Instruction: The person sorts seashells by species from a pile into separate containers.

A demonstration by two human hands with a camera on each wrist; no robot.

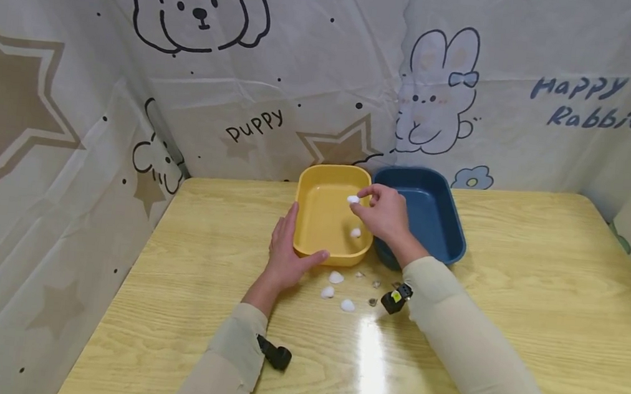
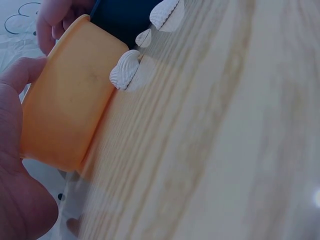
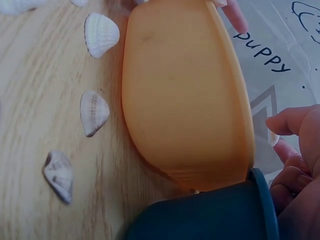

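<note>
My right hand point(image 1: 385, 213) pinches a small white seashell point(image 1: 353, 199) between thumb and fingertips, above the yellow plastic basin point(image 1: 310, 256). In the right wrist view, only part of that shell shows between the fingers. Another white shell point(image 1: 355, 232) lies inside the basin, towards its right side. My left hand point(image 1: 285, 254) rests against the basin's front left corner, fingers straight along the left side and thumb on the front rim. Several white shells point(image 1: 336, 277) and smaller brownish shells point(image 1: 372, 302) lie on the table before the basin.
A dark blue basin point(image 1: 432, 213) stands against the yellow one on the right, partly behind my right forearm. Both stand on a wood-grain table point(image 1: 534, 272). Behind the table hangs a pale printed cloth point(image 1: 317, 53).
</note>
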